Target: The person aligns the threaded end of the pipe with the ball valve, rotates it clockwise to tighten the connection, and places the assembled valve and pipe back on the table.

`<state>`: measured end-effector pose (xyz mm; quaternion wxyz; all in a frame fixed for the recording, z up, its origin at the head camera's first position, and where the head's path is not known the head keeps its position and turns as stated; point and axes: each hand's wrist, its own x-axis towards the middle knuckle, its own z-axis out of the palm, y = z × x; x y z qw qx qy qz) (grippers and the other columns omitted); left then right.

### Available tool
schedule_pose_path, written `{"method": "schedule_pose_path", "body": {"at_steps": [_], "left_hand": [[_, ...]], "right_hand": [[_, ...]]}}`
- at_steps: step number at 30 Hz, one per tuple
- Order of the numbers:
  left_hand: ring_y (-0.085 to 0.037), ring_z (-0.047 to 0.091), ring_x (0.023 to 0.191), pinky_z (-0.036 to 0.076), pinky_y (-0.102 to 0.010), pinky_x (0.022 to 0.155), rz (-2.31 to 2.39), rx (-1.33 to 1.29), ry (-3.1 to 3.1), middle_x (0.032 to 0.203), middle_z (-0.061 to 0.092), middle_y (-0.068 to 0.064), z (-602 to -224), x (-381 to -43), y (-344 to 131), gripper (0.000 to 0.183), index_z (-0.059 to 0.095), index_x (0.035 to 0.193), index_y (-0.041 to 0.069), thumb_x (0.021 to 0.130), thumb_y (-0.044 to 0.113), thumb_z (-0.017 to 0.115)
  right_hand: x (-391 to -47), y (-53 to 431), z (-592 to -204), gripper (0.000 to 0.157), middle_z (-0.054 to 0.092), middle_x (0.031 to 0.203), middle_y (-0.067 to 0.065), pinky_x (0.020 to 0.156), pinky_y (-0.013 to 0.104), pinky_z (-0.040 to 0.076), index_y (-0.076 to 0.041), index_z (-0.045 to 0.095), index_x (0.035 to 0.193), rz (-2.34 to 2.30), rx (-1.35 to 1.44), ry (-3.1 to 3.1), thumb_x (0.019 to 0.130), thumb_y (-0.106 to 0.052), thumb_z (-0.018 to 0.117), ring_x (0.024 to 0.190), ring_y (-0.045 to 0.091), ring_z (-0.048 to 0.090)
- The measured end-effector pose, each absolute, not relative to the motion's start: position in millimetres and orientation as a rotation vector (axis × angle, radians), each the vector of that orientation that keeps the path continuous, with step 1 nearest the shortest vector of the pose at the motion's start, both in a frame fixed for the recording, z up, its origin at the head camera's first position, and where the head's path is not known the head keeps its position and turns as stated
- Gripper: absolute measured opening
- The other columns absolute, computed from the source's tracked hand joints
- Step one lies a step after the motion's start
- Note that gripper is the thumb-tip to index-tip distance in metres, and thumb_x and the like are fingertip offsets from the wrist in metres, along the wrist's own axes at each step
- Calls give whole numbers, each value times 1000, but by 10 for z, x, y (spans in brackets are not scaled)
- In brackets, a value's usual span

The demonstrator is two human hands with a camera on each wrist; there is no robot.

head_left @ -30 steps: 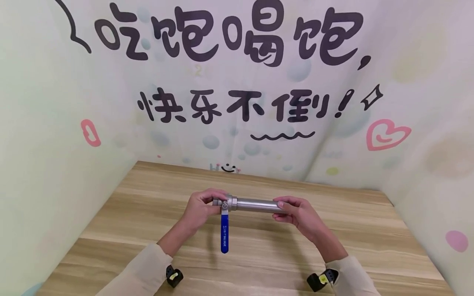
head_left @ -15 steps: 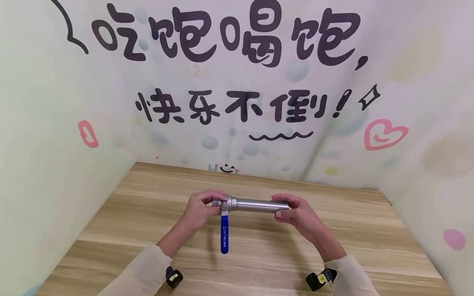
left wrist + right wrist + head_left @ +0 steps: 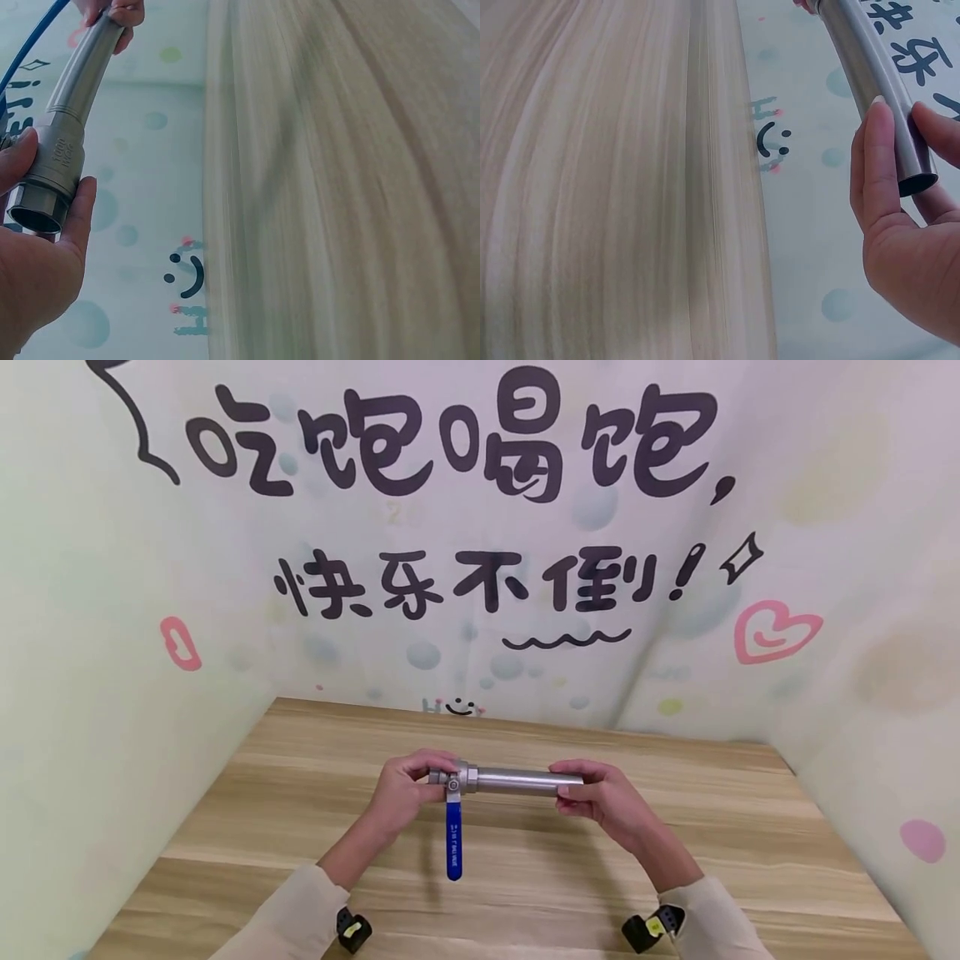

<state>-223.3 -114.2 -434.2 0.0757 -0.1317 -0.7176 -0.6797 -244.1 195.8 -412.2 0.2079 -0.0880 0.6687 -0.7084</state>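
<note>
A steel ball valve (image 3: pixel 467 775) with a blue lever handle (image 3: pixel 453 843) is joined to a smooth steel pipe (image 3: pixel 517 781). Both are held level above the table, and the lever points toward the person. My left hand (image 3: pixel 401 789) grips the valve body at its outer end, thumb and fingers on opposite sides. In the left wrist view, the open hex end of the valve (image 3: pixel 41 206) shows between them. At the pipe's free end, my right hand (image 3: pixel 607 793) pinches it between thumb and fingers. The right wrist view shows the pipe's open round mouth (image 3: pixel 919 184).
A wood-grain table (image 3: pixel 300 827) spreads beneath the hands. Pale printed cloth walls (image 3: pixel 480 668) with black lettering enclose its back and sides. Each wrist carries a small black camera, such as the left wrist camera (image 3: pixel 352 931).
The right thumb has slid down the near side of the pipe, showing more of its end, and the fingers have shifted slightly. The left hand keeps its grip on the valve.
</note>
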Motion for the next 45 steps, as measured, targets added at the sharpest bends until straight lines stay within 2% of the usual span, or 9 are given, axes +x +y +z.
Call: {"method": "schedule_pose_path", "body": {"at_steps": [5,11,18,27,30,37,45], "left_hand": [[-18,64,103,49,-39,92,-2038,-420,-2158,111,69,-19,-4351,-2250,-1108,24,73,92,-5,69,-12,75],[-19,64,102,51,-30,87,-2049,-387,-2151,111,69,-19,-4361,-2227,-1111,23,73,90,-5,69,-13,74],[-21,64,103,51,-33,88,-2053,-374,-2159,111,69,-19,-4355,-2223,-1128,24,73,91,-5,69,-13,74],[-17,64,103,51,-28,85,-2053,-389,-2136,111,70,-19,-4327,-2229,-1126,24,72,91,-5,68,-14,74],[-16,64,103,50,-26,86,-2050,-406,-2130,112,69,-20,-4323,-2228,-1126,24,72,91,-6,68,-13,74],[-14,65,100,52,-25,81,-2072,-407,-2117,112,68,-22,-4321,-2254,-1126,25,71,92,-8,68,-16,73],[-15,64,100,52,-24,80,-2074,-413,-2120,112,68,-22,-4301,-2267,-1133,26,71,93,-8,68,-16,73]], "right_hand": [[-2431,1996,-4125,43,61,103,12,73,29,58,9,52,127,-1962,-229,1874,89,-7,66,77,17,68],[-2435,1994,-4134,44,62,103,13,73,28,58,9,54,127,-1956,-232,1867,90,-11,67,76,16,68],[-2432,1978,-4139,46,63,102,14,74,28,57,10,53,128,-1954,-247,1850,91,-15,67,77,16,69],[-2461,1983,-4146,49,63,104,13,78,30,57,13,50,129,-1966,-269,1840,93,-17,65,82,17,70],[-2461,1992,-4144,48,64,103,12,77,30,57,12,50,129,-1969,-275,1838,92,-14,66,81,17,70],[-2458,2007,-4150,45,60,108,10,80,32,57,5,56,126,-1992,-318,1813,83,5,67,86,18,69],[-2470,2006,-4144,36,58,107,11,81,32,57,0,63,118,-2019,-327,1798,83,7,66,86,20,69]]}}
